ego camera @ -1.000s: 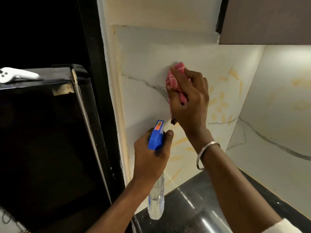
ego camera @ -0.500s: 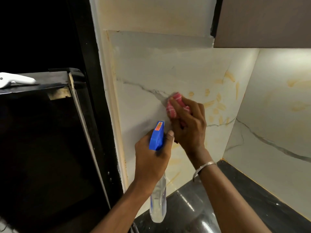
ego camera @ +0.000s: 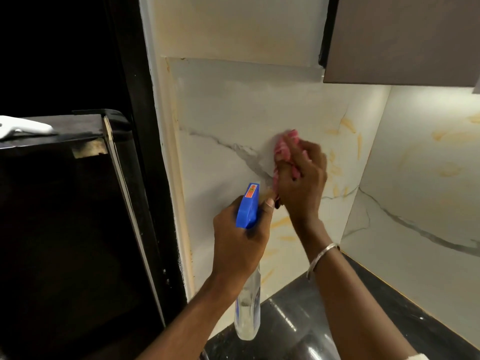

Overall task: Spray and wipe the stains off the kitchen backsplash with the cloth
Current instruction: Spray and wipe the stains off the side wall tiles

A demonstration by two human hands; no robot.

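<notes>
Backsplash [ego camera: 233, 113]: marble-look panel running into a corner, with a second panel [ego camera: 428, 165] on the right wall. Dark cabinet [ego camera: 402, 35] above, tall black appliance [ego camera: 65, 229] to the left, glossy black counter [ego camera: 376, 307] below.

Right grip [ego camera: 301, 188] is clamped on the bunched pink cloth [ego camera: 281, 148] and presses it flat to the wall, roughly mid-panel on the grey vein. It's motion-blurred, so I read this as mid-wipe.

Left grip [ego camera: 239, 245] is wrapped round the neck of the spray bottle [ego camera: 248, 206], thumb up the side. Bottle's long axis is near vertical, clear body hanging down, blue head pointed at the wall, just below-left of the cloth.

Key relation: the yellow stains lie right of the cloth and below it. One cluster [ego camera: 335, 170] sits just beyond my knuckles toward the corner, short strokes mostly upright or slightly tilted. Another set [ego camera: 281, 222] runs down toward the counter, partly behind my wrist. More on the right-wall panel. Panel left of the cloth looks clean. So the next pass should go right, then down. Right grip is the nearer one to both; the left only needs a small swing right to re-wet.

Writing: an orange sticker [ego camera: 250, 191] on the sprayer head, text too small to read. No brand visible elsewhere.
</notes>
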